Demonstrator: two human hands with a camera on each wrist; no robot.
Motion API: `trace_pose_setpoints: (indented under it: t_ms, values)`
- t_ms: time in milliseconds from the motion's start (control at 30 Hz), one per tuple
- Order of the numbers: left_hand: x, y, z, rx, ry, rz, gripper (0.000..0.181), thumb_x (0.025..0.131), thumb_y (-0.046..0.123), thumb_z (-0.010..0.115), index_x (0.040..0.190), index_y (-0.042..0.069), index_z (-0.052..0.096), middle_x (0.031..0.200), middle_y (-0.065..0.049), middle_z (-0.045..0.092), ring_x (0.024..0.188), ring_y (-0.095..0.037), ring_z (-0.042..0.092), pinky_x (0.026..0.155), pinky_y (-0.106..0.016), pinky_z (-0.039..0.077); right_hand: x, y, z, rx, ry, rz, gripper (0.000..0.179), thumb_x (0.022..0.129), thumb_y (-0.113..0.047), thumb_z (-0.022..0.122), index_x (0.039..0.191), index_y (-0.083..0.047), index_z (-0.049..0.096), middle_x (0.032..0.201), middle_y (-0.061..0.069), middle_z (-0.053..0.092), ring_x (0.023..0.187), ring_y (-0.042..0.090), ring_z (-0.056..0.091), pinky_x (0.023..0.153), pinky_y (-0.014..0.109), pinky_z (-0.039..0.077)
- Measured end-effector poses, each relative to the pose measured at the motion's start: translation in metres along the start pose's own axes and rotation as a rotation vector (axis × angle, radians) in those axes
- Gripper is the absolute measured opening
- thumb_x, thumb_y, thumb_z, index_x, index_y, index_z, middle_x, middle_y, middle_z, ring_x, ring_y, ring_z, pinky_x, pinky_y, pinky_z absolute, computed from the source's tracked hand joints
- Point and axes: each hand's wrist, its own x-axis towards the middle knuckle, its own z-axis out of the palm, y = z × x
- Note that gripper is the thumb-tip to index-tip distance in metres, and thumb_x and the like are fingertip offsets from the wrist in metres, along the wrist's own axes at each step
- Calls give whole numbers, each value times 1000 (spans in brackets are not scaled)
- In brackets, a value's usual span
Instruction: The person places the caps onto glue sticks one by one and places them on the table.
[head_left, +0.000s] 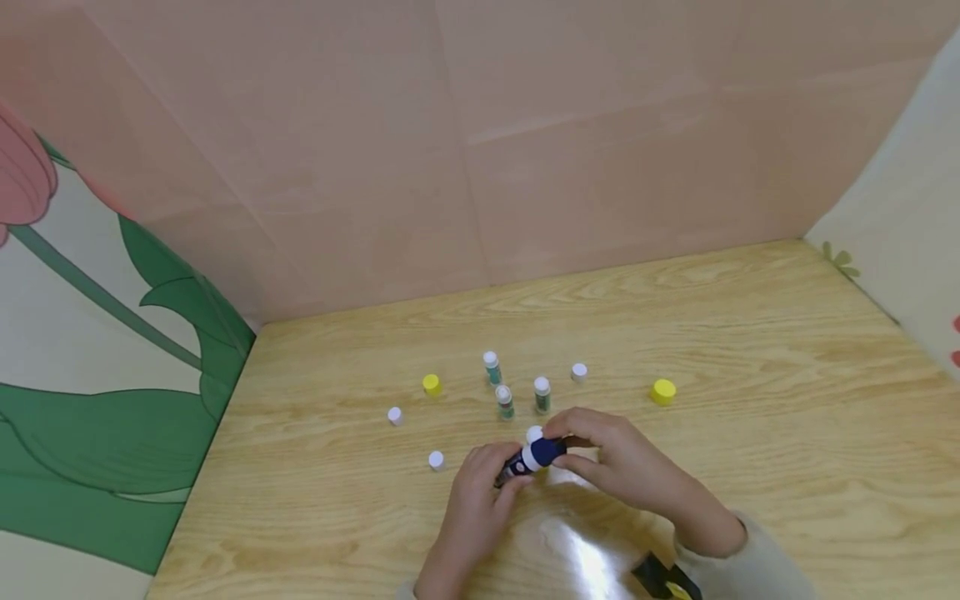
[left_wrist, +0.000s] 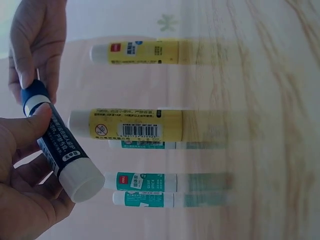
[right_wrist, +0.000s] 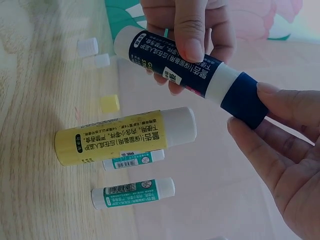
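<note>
My left hand (head_left: 478, 492) grips a dark navy glue stick (right_wrist: 172, 65) round its body, holding it tilted above the table. At its other end, my right hand (head_left: 626, 458) pinches the blue cap (right_wrist: 245, 100) between thumb and fingers. A white collar (right_wrist: 223, 85) shows between cap and body. Behind the hands, a yellow glue stick (left_wrist: 135, 124) with a white top stands upright; the hands mostly hide it in the head view. Another yellow glue stick (left_wrist: 142, 52) stands farther right. Beyond are three upright green glue sticks (head_left: 542, 396) with white tops.
Loose white caps lie about the wooden table (head_left: 315, 500): one (head_left: 395, 415) and another (head_left: 437, 460) at left, a third (head_left: 579, 372) at right. A yellow cap (head_left: 431, 384) lies left of the green sticks, a larger yellow cap (head_left: 663, 392) right. A pink wall covering (head_left: 450, 167) borders the back.
</note>
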Motion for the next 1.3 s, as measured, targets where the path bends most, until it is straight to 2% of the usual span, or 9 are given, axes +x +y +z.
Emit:
trace_pose_setpoints:
  t_ms: [467, 900, 1300]
  values:
    - [-3, 0, 3, 7, 15, 10, 29, 76, 18, 64, 101, 7, 59, 96, 0, 58, 88, -12, 52, 77, -26, 42, -3, 1, 4, 20, 25, 0, 28, 69, 6, 66, 94, -4, 57, 92, 7, 58, 84, 14, 56, 66, 25, 49]
    - [-2, -1, 4, 0, 27, 1, 29, 74, 13, 67, 101, 7, 59, 96, 0, 58, 89, -12, 52, 77, -26, 43, -1, 1, 4, 20, 26, 19, 27, 70, 6, 65, 93, -3, 57, 92, 8, 59, 84, 13, 56, 66, 28, 49]
    - [-3, 1, 5, 16, 44, 5, 29, 73, 14, 67, 99, 5, 59, 95, -2, 59, 90, -15, 53, 80, -29, 42, -1, 2, 5, -3, 42, 1, 28, 66, 10, 66, 91, -2, 59, 90, 8, 60, 81, 15, 58, 66, 25, 49]
